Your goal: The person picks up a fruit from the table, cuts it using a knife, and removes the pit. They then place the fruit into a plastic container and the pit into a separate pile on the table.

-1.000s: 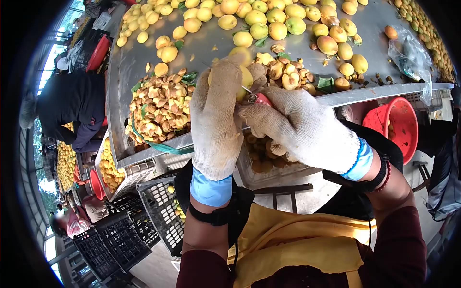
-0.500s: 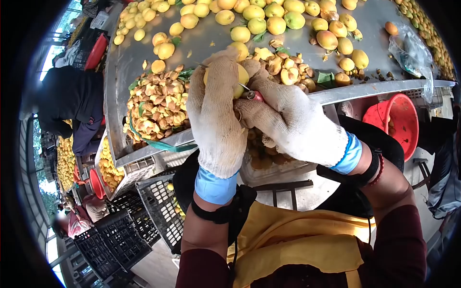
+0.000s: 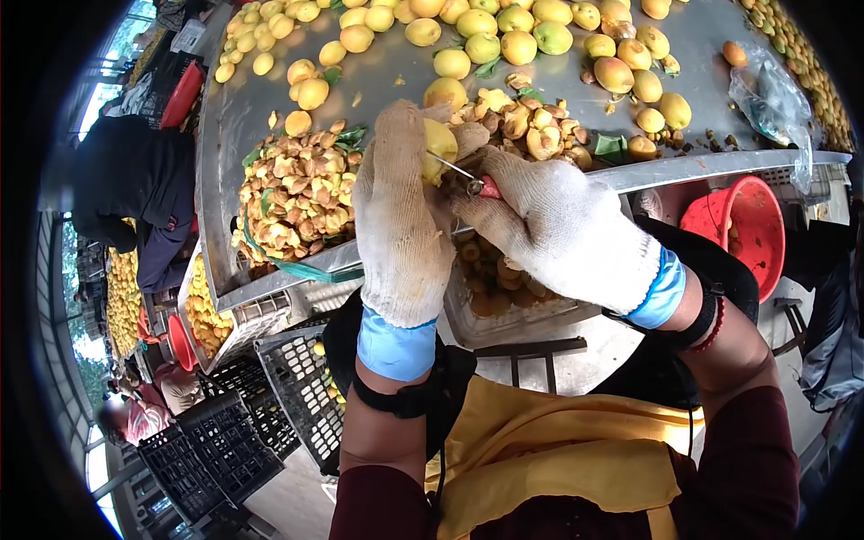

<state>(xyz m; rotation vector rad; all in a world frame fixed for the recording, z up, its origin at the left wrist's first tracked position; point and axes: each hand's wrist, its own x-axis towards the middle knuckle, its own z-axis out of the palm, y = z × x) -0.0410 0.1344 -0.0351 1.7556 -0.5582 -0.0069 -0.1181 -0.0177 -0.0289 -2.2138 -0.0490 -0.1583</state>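
Note:
My left hand [image 3: 405, 207], in a stained white knit glove, is wrapped round a yellow apricot [image 3: 439, 148] above the table's front edge. My right hand [image 3: 549, 216], gloved the same way, grips the red handle of a small metal tool [image 3: 489, 187]. Its thin shaft reaches left to the apricot's side; whether the tip is inside the fruit I cannot tell. Behind the hands lies a heap of pits and scraps [image 3: 297, 193] on the metal table [image 3: 378, 85], with a second heap [image 3: 526, 126] to the right. Whole apricots [image 3: 517, 45] are spread farther back.
Below the hands is a crate of fruit [image 3: 490, 333]. A red bucket [image 3: 738, 234] stands at the right, under a plastic bag [image 3: 774, 99]. Black crates [image 3: 211, 441] are at lower left. A person in dark clothes [image 3: 135, 180] bends over at the left.
My hands have drawn slightly apart, the right one moving a little right and down. More of the tool's shaft and the apricot's side now shows.

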